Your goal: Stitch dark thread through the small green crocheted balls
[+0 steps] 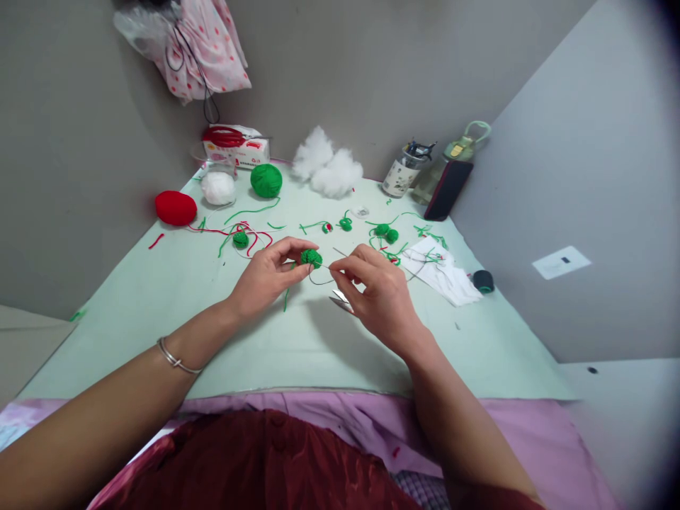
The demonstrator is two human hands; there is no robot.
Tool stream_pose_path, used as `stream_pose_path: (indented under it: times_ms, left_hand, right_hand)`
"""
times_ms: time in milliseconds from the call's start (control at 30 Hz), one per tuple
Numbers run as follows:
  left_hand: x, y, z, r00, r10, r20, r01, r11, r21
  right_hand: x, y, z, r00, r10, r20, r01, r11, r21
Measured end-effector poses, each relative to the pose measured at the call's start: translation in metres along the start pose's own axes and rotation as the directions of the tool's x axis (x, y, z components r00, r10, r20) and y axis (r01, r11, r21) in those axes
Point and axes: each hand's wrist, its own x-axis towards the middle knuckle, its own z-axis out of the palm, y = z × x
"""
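My left hand pinches a small green crocheted piece between thumb and fingertips, just above the pale green table. My right hand is closed in a pinch right beside it, gripping a thin metal needle whose tip points up and left, with a loop of thread hanging toward the green piece. A pair of scissors lies on the table partly hidden under my right hand.
Red, white and green yarn balls sit at the back left, white stuffing behind them. Several small green crocheted pieces and yarn scraps lie scattered. Bottles, a dark phone, white paper stand right.
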Motion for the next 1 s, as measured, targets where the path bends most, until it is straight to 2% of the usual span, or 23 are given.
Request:
stream_pose_path:
  times_ms: [200, 467, 700, 1000]
  left_hand:
    - [-0.002, -0.002, 0.0, 0.999, 0.02, -0.039, -0.018, 0.999, 0.037]
    - [0.0, -0.003, -0.002, 0.999, 0.011, -0.048, -0.012, 1.0, -0.008]
    - [0.0, 0.003, -0.002, 0.999, -0.016, -0.028, 0.015, 0.999, -0.033]
    - [0.0, -0.001, 0.0, 0.999, -0.003, -0.036, 0.002, 0.999, -0.039]
  right_hand:
    - [-0.002, -0.002, 0.004, 0.997, 0.068, 0.029, -0.069, 0.996, 0.048]
    - [-0.001, -0.004, 0.012, 0.969, 0.238, 0.063, -0.246, 0.927, 0.282]
    - [-0.001, -0.01, 0.006, 0.967, 0.252, 0.042, -0.25, 0.901, 0.354]
    - [-0.001, -0.009, 0.008, 0.961, 0.269, 0.059, -0.274, 0.906, 0.323]
